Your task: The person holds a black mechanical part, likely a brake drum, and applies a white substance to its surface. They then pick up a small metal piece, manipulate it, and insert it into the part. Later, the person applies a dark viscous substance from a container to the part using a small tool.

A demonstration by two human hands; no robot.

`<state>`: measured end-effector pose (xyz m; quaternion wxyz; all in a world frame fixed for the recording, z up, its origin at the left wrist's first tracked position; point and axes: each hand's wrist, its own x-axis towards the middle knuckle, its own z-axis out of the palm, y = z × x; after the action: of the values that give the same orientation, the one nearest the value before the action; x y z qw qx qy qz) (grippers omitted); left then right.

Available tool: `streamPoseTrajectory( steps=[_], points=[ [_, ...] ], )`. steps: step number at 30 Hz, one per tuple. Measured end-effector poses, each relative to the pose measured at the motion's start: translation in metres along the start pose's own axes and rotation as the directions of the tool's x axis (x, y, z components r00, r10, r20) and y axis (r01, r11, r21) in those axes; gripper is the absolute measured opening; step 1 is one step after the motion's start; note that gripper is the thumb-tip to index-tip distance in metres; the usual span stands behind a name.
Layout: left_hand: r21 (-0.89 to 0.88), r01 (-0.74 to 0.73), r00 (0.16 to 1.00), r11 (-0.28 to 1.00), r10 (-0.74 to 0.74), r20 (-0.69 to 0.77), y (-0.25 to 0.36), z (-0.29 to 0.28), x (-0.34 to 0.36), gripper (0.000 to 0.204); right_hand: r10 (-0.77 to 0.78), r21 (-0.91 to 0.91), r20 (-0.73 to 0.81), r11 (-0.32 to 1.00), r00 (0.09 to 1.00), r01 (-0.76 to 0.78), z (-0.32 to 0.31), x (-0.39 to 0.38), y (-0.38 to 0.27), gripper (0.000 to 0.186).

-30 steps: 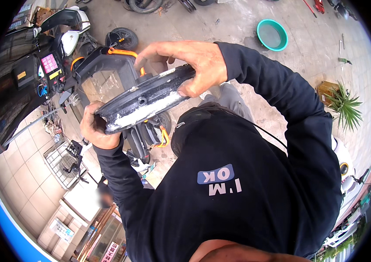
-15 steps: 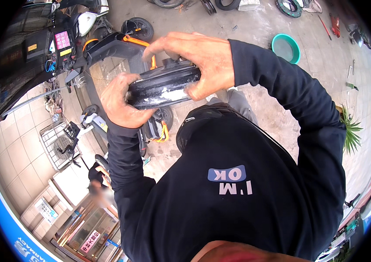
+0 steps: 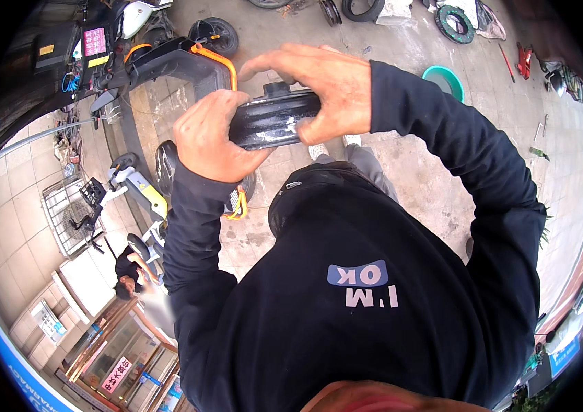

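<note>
Wheel rim (image 3: 262, 125) is hanging between left hand (image 3: 210, 137) and right hand (image 3: 336, 93).
Both, half-curled, are clasping the single black rim; one green basin (image 3: 459, 80) is standing beyond, contents unclear.

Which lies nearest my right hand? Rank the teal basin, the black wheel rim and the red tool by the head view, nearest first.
From your right hand:
1. Black wheel rim: held, on its left.
2. Teal basin: on the ground to the right, partly behind the sleeve.
3. Red tool: on the ground, farther right.
</note>
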<state>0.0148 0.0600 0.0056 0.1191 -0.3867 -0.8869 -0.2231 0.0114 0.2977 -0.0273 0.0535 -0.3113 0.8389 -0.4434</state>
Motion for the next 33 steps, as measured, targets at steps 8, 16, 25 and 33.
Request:
streamPoseTrajectory(
  steps=[8, 16, 25, 33],
  points=[
    [0.012, 0.224, 0.974, 0.975, -0.223, -0.039, -0.005, -0.027, -0.012, 0.049, 0.144, 0.393, -0.509, 0.916, 0.849, 0.080, -0.062, -0.076, 0.081, 0.040],
    [-0.036, 0.394, 0.918, 0.919, -0.395, -0.041, 0.001, -0.028, -0.024, 0.049, 0.462, 0.360, -0.607, 0.885, 0.646, -0.294, -0.010, -0.128, 0.045, 0.020],
    [-0.215, 0.498, 0.846, 0.840, -0.525, -0.092, 0.005, -0.021, -0.024, 0.070, -0.332, -0.306, -0.506, 0.932, 0.796, 0.195, 0.085, 0.004, -0.070, 0.060],
    [-0.592, 0.398, 0.758, 0.701, -0.615, -0.218, -0.026, -0.026, -0.073, 0.073, 0.314, -0.119, -0.189, 0.933, 0.930, -0.339, 0.089, -0.110, 0.073, 0.053]
  ],
)
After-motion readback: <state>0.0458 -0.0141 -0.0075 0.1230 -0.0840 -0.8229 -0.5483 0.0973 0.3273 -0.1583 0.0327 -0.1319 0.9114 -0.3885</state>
